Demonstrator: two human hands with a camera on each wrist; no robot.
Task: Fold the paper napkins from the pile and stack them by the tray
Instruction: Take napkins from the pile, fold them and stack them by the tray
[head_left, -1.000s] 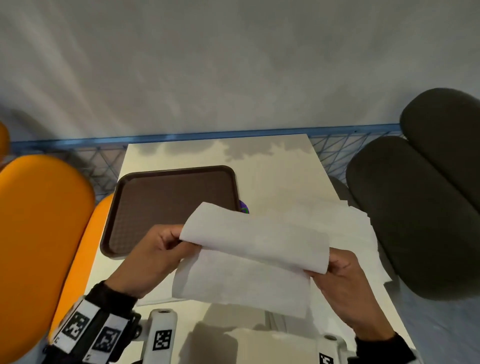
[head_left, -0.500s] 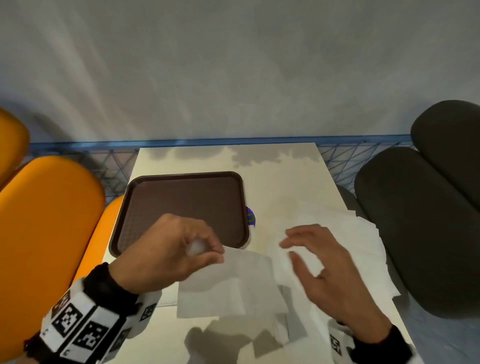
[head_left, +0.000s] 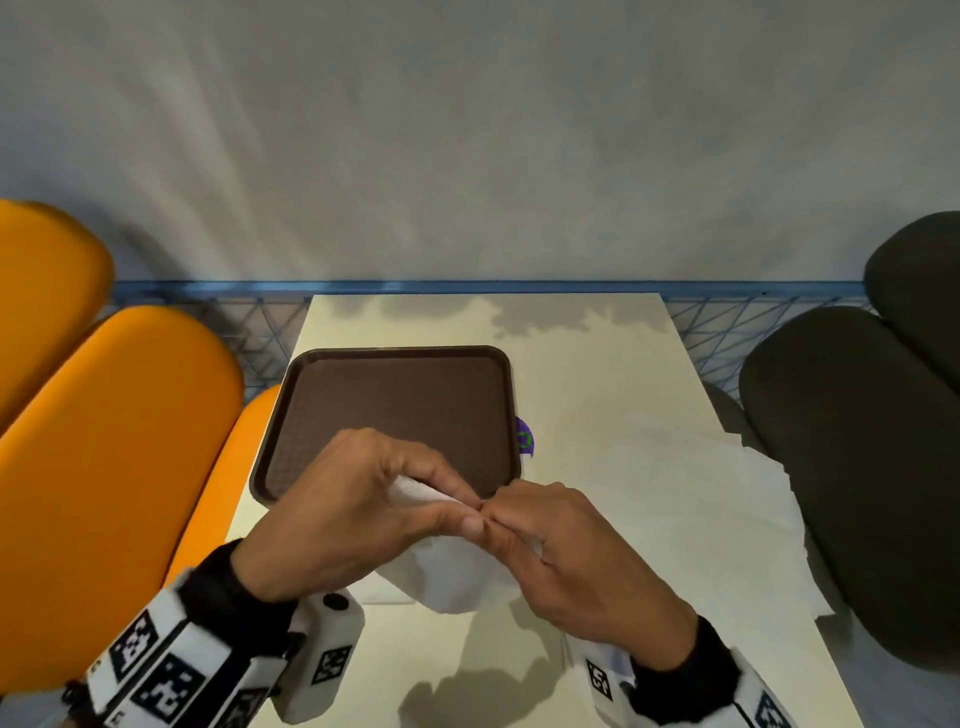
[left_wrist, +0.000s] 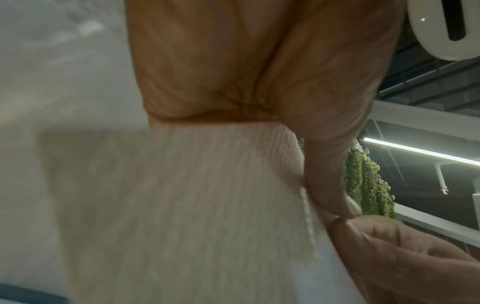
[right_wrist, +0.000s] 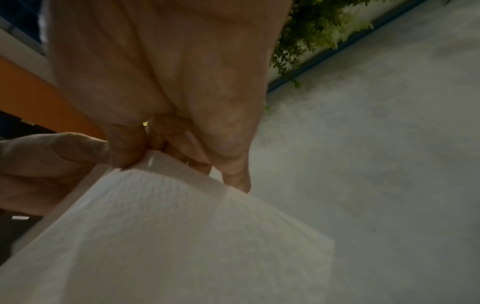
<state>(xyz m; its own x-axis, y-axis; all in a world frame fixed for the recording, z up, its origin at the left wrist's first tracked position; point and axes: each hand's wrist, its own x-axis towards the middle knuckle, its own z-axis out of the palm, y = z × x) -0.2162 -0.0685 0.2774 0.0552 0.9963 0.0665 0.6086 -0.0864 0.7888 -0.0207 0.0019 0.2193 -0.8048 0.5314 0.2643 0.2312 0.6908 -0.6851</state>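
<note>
Leftmost, at the frame's left edge, orange padded seats. Next to them, left of centre on the cream rectangular table, the dark brown plastic tray, flat, its near edge partly behind my knuckles.

Lower centre: my left hand, fingers curled, thumb and forefinger pinching the upper edge of the white paper napkin. From the left wrist camera the thumb presses against the sheet, which hangs down below the palm.

Fingertips of both hands touch at mid-frame, just in front of the tray's near right corner. My right hand pinches the same top edge; the right wrist camera shows its fingers curled onto the napkin's corner, left thumb alongside. The napkin is lifted off the table, drooping between and beneath the hands.

Just right of the tray's edge, a small purple sticker-like patch; cannot tell what it is.

Right of centre to lower right, the loose pile of unfolded white napkins spread on the table, reaching its right edge. Far right, dark grey padded seats.
</note>
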